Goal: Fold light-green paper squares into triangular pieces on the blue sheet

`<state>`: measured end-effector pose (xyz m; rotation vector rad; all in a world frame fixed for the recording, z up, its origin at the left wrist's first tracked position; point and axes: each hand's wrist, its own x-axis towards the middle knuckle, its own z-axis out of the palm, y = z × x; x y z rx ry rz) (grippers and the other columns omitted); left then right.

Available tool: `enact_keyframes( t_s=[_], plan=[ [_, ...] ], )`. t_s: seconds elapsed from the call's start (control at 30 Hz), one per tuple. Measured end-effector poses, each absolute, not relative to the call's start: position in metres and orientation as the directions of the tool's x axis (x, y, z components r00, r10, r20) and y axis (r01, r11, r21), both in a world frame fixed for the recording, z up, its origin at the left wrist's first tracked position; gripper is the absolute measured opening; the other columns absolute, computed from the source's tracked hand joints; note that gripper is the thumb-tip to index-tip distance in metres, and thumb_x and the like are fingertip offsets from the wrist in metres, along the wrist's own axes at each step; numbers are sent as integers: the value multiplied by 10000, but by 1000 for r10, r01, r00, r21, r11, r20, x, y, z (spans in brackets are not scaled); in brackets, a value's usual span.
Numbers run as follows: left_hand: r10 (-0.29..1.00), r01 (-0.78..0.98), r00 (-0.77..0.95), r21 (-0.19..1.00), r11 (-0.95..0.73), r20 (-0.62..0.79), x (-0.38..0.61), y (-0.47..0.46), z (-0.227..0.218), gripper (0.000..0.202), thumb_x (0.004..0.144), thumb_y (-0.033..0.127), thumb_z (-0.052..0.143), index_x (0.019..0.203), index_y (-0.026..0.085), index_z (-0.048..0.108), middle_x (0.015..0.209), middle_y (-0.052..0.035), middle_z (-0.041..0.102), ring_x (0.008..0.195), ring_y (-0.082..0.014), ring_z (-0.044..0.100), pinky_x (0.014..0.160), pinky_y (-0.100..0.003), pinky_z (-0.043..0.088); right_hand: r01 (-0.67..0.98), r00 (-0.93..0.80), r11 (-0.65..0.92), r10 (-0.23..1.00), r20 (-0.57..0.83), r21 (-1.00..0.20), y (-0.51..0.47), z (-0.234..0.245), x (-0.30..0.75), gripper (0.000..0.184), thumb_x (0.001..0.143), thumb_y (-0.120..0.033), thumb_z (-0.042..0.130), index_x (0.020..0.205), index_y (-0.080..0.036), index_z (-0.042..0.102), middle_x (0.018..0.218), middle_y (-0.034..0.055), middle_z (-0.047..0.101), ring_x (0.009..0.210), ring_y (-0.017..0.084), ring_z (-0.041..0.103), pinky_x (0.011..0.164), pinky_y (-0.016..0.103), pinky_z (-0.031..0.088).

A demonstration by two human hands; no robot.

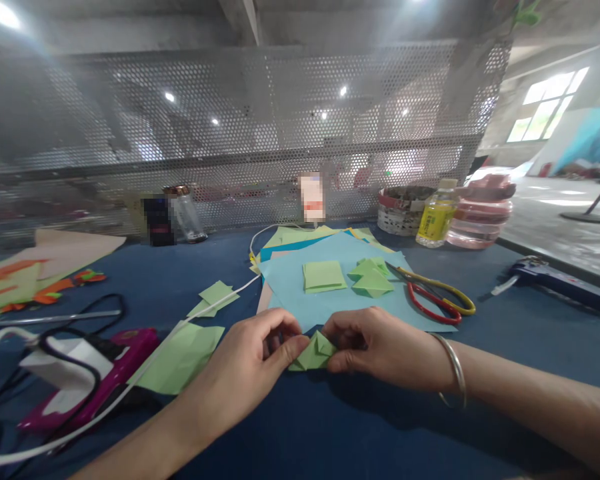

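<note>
Low in the middle of the head view, a small folded piece of green paper (311, 353) with a raised flap is held just over the blue table. My left hand (265, 353) pinches its left side between thumb and fingers. On its right side my right hand (375, 350), with a bangle at the wrist, is closed on it as well. Beyond my hands lie light blue sheets (285, 280). A stack of green paper squares (324, 275) and several folded green pieces (373, 279) rest on them.
Scissors (433, 300) with red and yellow handles lie right of the folded pieces. A glue gun (560, 280) lies far right. Bottles (437, 217) and a basket (403, 212) stand behind. At left are a magenta power strip (100, 383), a white cable (155, 363) and green sheets (183, 357).
</note>
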<state>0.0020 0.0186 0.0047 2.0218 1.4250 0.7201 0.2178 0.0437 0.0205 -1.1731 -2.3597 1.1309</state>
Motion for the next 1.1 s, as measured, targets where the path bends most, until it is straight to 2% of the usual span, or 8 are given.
enact_keyframes(
  t_s=[0.1,0.23,0.33,0.47,0.53,0.7,1.1],
  plan=[
    [940,544,333,799,-256,75,4,17,5,230,888,428,571,898,202,613,805,0,618,736,-165,545,657,-249,424,554,-654,380,749,-105,-741,42,21,218,151,768,-202,699,903,-159,646,600,-64,543,550,77,466,521,178,355],
    [918,443,395,870,-215,26,7,13,5,114,838,298,639,866,193,605,776,17,599,726,-145,536,668,-232,437,562,-666,388,736,-121,-730,43,22,218,280,731,-247,765,975,-173,649,622,-63,587,561,82,512,526,177,367],
    [927,452,375,869,-202,21,8,13,2,52,831,234,617,845,186,603,727,28,575,685,-132,519,631,-222,425,568,-676,429,730,-101,-702,42,22,218,260,756,-287,754,967,-176,651,648,-50,599,577,89,521,553,188,382],
    [929,456,368,864,-214,36,8,14,-3,29,827,210,598,841,185,602,699,35,556,657,-128,504,609,-222,418,524,-669,611,727,157,-593,40,19,216,132,808,-243,697,890,-159,637,845,13,626,728,115,544,677,219,411],
    [929,467,367,854,-230,49,8,14,-4,27,829,209,592,841,186,600,688,38,547,649,-126,499,601,-222,413,506,-668,643,714,211,-574,39,17,216,88,804,-189,683,859,-158,622,836,9,616,724,110,539,675,215,408],
    [927,522,364,805,-280,86,10,15,-4,20,828,198,578,829,191,597,662,49,526,623,-120,487,581,-219,400,505,-676,635,712,189,-585,37,10,215,118,760,-61,644,799,-165,602,763,-28,601,653,83,513,621,186,394],
    [928,575,358,758,-308,105,12,12,-1,48,824,175,569,846,210,594,676,58,542,620,-116,494,586,-213,402,520,-643,604,742,188,-603,39,6,213,177,735,-25,623,835,-169,598,746,-33,591,626,84,503,597,185,389]
  ],
)
